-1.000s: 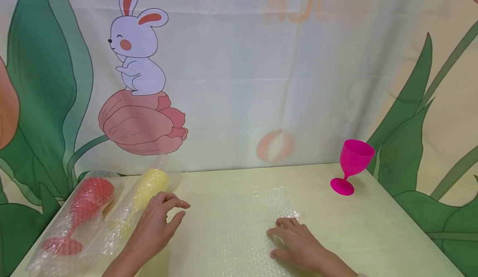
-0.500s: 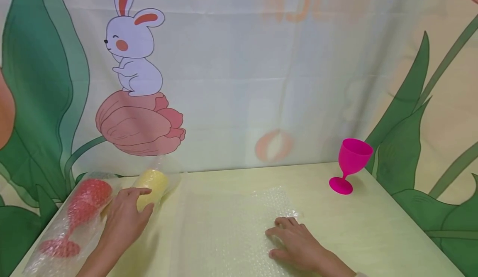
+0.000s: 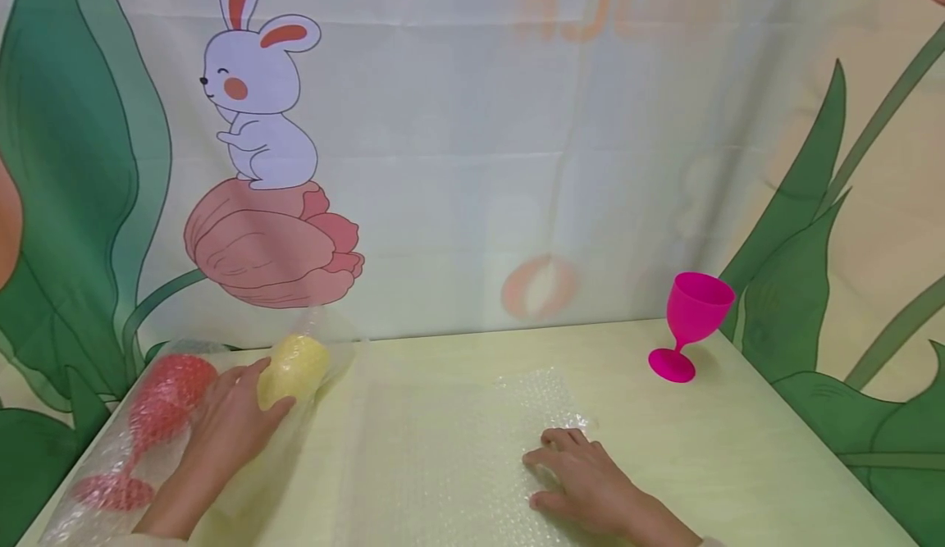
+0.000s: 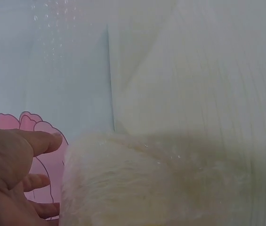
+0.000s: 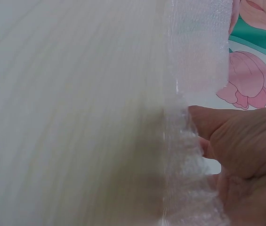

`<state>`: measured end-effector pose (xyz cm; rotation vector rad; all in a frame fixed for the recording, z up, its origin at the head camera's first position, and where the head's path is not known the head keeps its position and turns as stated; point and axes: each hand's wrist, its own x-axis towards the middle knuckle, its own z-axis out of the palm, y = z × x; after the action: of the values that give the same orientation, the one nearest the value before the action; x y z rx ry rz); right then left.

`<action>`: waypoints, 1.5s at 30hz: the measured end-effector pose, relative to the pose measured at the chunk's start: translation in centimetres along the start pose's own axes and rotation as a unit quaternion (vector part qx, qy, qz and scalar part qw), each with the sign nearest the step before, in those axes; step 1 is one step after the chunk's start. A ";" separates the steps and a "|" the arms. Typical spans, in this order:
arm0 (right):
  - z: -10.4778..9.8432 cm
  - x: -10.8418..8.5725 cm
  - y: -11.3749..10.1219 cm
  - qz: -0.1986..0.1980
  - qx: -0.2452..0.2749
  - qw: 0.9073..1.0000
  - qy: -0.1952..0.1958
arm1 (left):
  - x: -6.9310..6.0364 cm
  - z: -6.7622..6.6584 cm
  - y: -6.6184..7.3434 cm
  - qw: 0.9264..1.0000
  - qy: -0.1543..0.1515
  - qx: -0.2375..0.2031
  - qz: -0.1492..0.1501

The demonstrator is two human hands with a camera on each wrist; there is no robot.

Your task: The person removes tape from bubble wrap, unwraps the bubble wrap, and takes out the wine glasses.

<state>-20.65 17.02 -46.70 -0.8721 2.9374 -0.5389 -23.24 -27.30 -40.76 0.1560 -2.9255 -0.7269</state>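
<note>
In the head view, my left hand (image 3: 232,420) holds the bowl end of a yellow goblet (image 3: 297,371) wrapped in bubble wrap, thumb and fingers on either side. The goblet's lower part is hidden behind the hand. In the left wrist view the wrapping (image 4: 123,183) lies against the thumb and fingers. My right hand (image 3: 591,477) rests at the right side of a flat bubble wrap sheet (image 3: 443,448), fingers loosely bent. The right wrist view shows the sheet's edge (image 5: 184,165) beside that hand.
A wrapped red goblet (image 3: 166,399) lies left of my left hand. An unwrapped magenta goblet (image 3: 694,317) stands at the back right of the pale table (image 3: 738,448). Behind the table hangs a printed cloth (image 3: 443,161) with a rabbit and flowers.
My left hand has moved left from the space beside the sheet to the yellow goblet and closed round its bowl end. The right hand has stayed on the sheet.
</note>
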 end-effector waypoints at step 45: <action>0.0 0.1 -0.1 0.003 -0.003 1.000 -0.001 | 2.0 0.8 -1.8 0.997 -0.058 0.037 -0.023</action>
<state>-20.65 16.89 -46.66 -0.8645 2.9394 -0.5297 -25.19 -28.80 -42.08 0.1945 -3.0703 -0.6560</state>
